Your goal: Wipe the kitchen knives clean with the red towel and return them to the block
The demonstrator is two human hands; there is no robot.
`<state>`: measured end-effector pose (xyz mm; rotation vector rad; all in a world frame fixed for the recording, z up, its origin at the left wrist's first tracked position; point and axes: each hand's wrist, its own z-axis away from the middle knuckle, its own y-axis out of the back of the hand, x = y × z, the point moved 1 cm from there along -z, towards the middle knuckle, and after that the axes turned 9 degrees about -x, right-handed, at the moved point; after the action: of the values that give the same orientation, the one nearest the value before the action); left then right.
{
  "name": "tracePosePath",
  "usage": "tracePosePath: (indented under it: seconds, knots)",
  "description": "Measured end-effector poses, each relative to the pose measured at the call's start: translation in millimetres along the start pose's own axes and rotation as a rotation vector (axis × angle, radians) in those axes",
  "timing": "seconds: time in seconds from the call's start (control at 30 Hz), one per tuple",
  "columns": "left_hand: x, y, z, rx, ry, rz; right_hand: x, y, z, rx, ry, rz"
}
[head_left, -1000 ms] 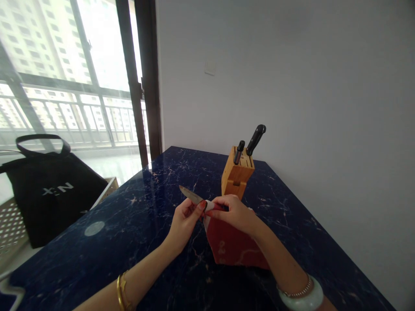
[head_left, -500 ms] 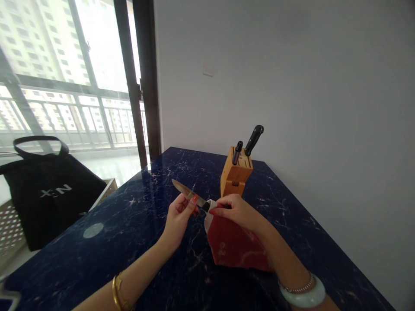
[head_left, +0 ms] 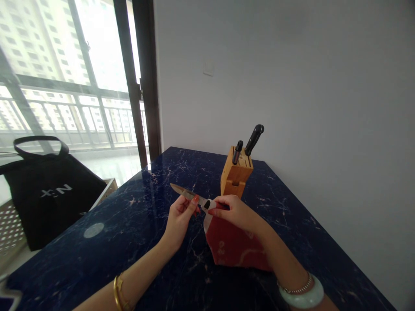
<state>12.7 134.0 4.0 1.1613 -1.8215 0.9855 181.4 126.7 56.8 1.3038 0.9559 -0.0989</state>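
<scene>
A kitchen knife (head_left: 186, 195) points left above the table, its steel blade bare and its dark handle partly wrapped in cloth. My left hand (head_left: 180, 218) pinches the knife near where blade meets handle. My right hand (head_left: 235, 211) is shut on a red cloth with a white edge and pale pattern (head_left: 233, 246), which folds around the handle and hangs below. Neither hand touches the table. The cloth hides the rest of the handle.
A wooden knife block (head_left: 236, 173) holding two black-handled knives stands just beyond my hands on a dark blue marble table (head_left: 129, 233). A black bag (head_left: 48, 198) sits beyond the table's left edge. A white wall (head_left: 324, 108) runs along the right side.
The blade has swung left and lies flatter than a second ago. The white edge of the cloth now sits over the handle near the blade. My right hand has stayed nearly still.
</scene>
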Motion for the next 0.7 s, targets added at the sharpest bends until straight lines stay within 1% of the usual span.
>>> tracePosePath:
  seconds: [0.1, 0.2, 0.43, 0.57, 0.63, 0.7]
  knots:
    - [-0.7, -5.7, 2.8, -0.029, 0.018, 0.012, -5.6, -8.4, -3.7, 0.061, 0.045, 0.005]
    - [1.1, -10.0, 3.8, -0.057, 0.035, 0.011, -8.2, -10.5, -5.2, 0.096, 0.052, 0.033]
    - [5.9, -10.0, 3.3, -0.065, 0.033, -0.015, -5.9, 1.2, -2.0, 0.113, 0.091, 0.071]
    - [7.6, -10.6, 4.8, -0.076, 0.026, -0.039, -7.7, -1.5, -1.4, 0.068, 0.088, 0.054]
    - [8.1, -11.5, 5.5, -0.084, 0.02, -0.053, -8.4, -4.1, -2.4, 0.084, 0.077, 0.104]
    - [8.3, -13.0, 6.0, -0.087, 0.02, -0.052, -8.5, -5.2, -3.6, 0.127, 0.061, 0.17]
